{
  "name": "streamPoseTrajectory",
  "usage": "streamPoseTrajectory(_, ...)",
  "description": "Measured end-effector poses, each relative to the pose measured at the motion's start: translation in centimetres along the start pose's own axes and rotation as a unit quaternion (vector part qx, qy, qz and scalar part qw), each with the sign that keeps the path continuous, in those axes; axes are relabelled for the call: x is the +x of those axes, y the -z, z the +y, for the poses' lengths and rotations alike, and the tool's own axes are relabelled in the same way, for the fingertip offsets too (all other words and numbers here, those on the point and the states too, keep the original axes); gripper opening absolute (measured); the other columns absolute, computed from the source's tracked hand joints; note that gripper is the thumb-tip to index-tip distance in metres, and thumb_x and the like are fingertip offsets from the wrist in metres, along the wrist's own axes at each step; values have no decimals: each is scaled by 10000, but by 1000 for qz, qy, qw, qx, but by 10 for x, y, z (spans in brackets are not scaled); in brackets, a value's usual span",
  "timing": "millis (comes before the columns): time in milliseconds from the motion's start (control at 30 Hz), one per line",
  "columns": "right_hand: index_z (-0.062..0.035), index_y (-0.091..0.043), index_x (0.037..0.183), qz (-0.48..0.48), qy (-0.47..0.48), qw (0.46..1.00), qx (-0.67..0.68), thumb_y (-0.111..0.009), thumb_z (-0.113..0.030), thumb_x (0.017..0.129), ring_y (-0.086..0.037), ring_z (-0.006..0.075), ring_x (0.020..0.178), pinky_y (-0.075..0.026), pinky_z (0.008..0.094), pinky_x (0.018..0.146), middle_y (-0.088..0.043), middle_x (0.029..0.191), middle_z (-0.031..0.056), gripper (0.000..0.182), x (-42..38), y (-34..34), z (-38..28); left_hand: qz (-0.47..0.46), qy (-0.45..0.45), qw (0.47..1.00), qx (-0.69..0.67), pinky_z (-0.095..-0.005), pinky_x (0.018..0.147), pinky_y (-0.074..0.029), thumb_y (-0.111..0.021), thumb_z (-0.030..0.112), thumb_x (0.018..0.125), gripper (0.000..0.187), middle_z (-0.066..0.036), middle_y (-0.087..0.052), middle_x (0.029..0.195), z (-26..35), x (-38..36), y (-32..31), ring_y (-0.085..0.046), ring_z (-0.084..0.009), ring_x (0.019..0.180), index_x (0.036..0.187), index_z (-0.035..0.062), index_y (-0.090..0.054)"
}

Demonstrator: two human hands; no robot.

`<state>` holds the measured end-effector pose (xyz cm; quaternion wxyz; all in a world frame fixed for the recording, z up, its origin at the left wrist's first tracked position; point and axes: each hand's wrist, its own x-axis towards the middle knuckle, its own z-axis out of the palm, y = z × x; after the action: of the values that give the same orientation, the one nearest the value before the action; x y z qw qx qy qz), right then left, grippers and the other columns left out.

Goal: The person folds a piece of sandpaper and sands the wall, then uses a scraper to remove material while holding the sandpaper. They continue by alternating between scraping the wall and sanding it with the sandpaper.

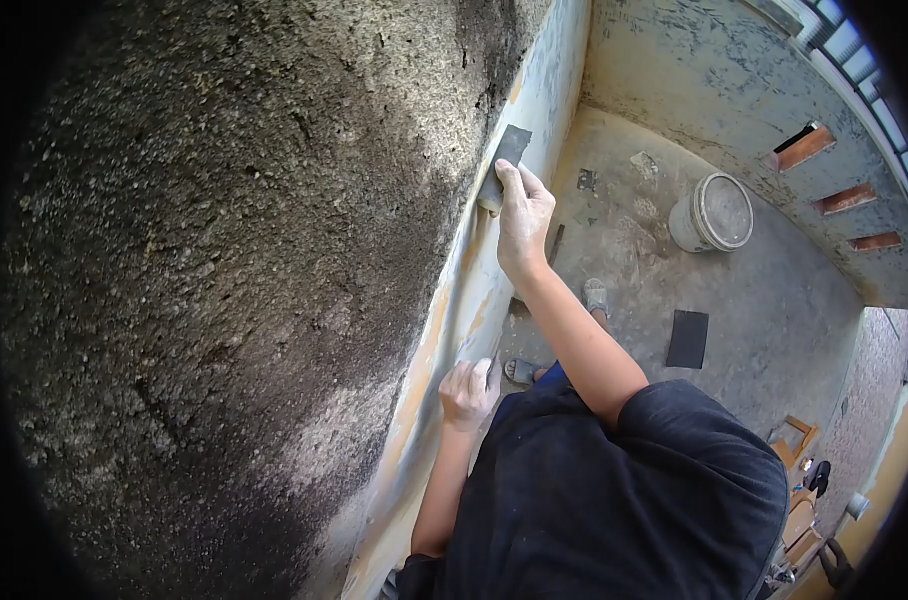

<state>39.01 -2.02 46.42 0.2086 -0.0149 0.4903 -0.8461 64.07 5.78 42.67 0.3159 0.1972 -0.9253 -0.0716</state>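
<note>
My right hand (525, 215) is closed on a dark grey piece of sandpaper (514, 146), thumb on its near face. It lies against the upper edge of the pale, patchy painted wall (482, 262). Under the sandpaper's lower end a small light-coloured edge shows. Lower down, my left hand (468, 396) is curled closed beside the same wall, its fingers and thumb coated with white dust. Whatever is inside its fingers is hidden, so I cannot tell what it holds.
Rough dark stone-like surface (234, 280) fills the left side. On the concrete floor stand a lidded white bucket (696, 222) and a dark flat sheet (687, 339). My sandalled feet (595, 296) are below. Wooden pieces (796, 436) lie at lower right, and a wall with slots (734, 80) closes the far side.
</note>
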Motion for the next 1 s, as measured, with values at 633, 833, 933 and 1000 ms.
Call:
streamPoseTrajectory(633,25,-668,853,-10,270,917,-293,-572,-243,1065,-494,366,839,-429,491,823,-572,744,244,355,-31,-7,-30,0,-159,986,41,-365,763,-483,-743,56,883,238,-19,-663,819,-37,40,-12,-665,-180,763,1077,79,-608)
streamPoseTrajectory(833,28,-616,813,-14,280,917,-283,-565,-207,1058,-485,390,841,-430,500,843,-584,760,240,343,34,-14,-45,30,-161,985,49,-351,731,-488,-742,66,908,190,-20,-661,802,-30,54,-11,-662,-172,732,1045,79,-611)
streamPoseTrajectory(933,44,-706,979,-17,350,898,-266,-593,-173,1042,-569,454,978,-438,517,951,-641,947,296,253,-26,-13,-21,20,-152,986,64,-349,730,-491,-728,58,917,140,-36,-664,804,-35,47,-15,-660,-175,729,1013,73,-628)
streamPoseTrajectory(1000,46,-703,1077,-27,326,901,-285,-598,-149,1036,-566,444,967,-448,519,958,-634,943,291,225,-60,-10,-22,17,-148,988,49,-351,732,-493,-722,47,909,131,-44,-664,804,-34,49,-16,-659,-180,729,1005,70,-635)
